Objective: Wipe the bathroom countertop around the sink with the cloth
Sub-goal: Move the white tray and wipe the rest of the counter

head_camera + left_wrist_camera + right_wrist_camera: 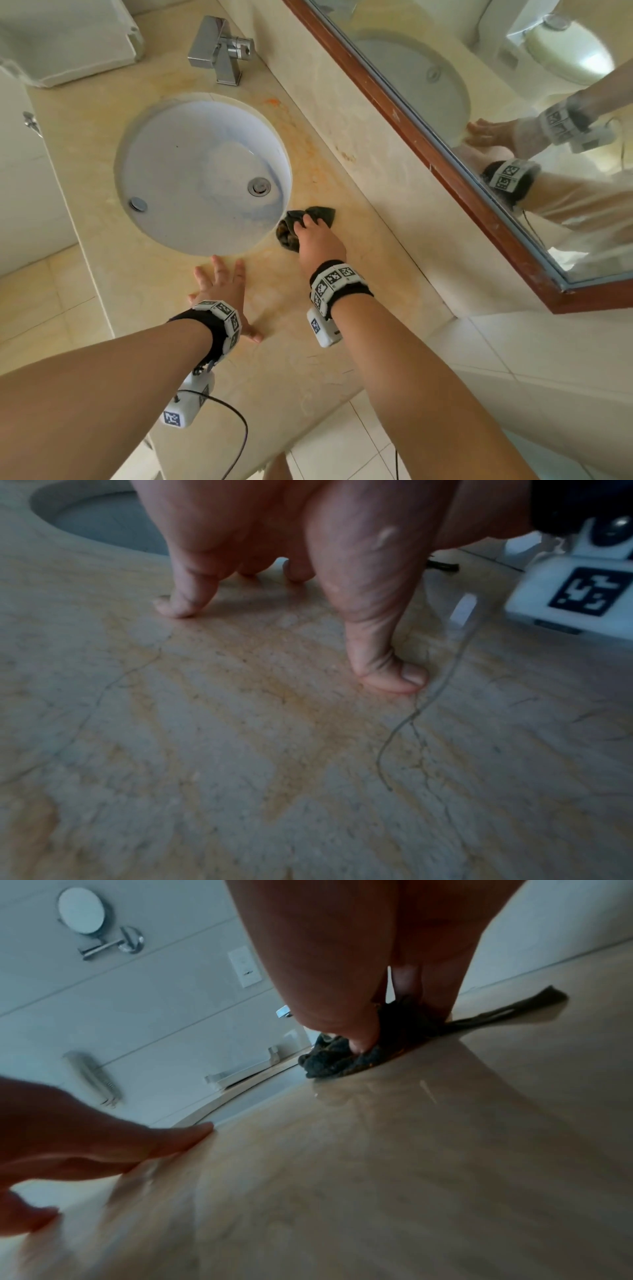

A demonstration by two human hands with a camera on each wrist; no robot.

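Observation:
The beige marble countertop (pixel 308 342) surrounds a round white sink (pixel 178 154). A dark, bunched cloth (pixel 317 214) lies on the counter just right of the sink rim. My right hand (pixel 313 236) grips it, thumb and fingers curled over the bunch and pressing it down. In the right wrist view the cloth (pixel 335 1061) is squeezed under the thumb, with a flat corner trailing to the right. My left hand (pixel 222 284) is open, fingers spread, fingertips resting on the counter below the sink. In the left wrist view its thumb (pixel 387 674) presses the marble.
A chrome faucet (pixel 219 51) stands behind the sink. A wood-framed mirror (pixel 479 102) runs along the right wall. A white box (pixel 68 41) sits at the back left. Orange stains (pixel 274 101) mark the counter near the faucet. The counter's front edge (pixel 102 308) is to my left.

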